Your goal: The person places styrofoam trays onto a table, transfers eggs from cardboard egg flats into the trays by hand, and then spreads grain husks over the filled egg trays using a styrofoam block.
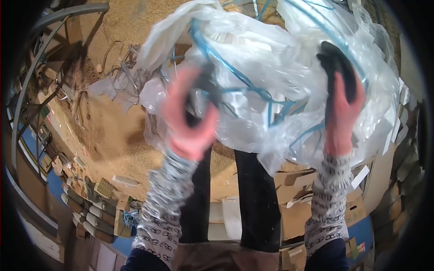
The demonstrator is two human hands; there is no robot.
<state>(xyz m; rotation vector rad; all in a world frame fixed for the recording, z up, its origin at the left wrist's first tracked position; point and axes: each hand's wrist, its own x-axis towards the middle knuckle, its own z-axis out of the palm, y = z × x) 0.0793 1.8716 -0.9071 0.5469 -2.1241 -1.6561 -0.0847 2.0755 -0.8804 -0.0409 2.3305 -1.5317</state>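
Note:
A large crumpled heap of clear plastic sheeting lies in front of me, with shiny blue strapping running loosely over and through it. My left hand, in a pink and black work glove, is blurred by motion over the heap's left side. Its fingers and thumb curve apart, and nothing distinct shows between them. Above the right side of the sheeting is my right hand, gloved the same way. Its dark fingers stretch forward, apart from the thumb; whether they touch the plastic I cannot tell.
Sawdust-like material covers the floor. Twigs and torn grey plastic lie to the left, near a curved metal bar. Cardboard pieces lie at lower right. Several grey rolled bundles are at lower left. My legs stand close behind the sheeting.

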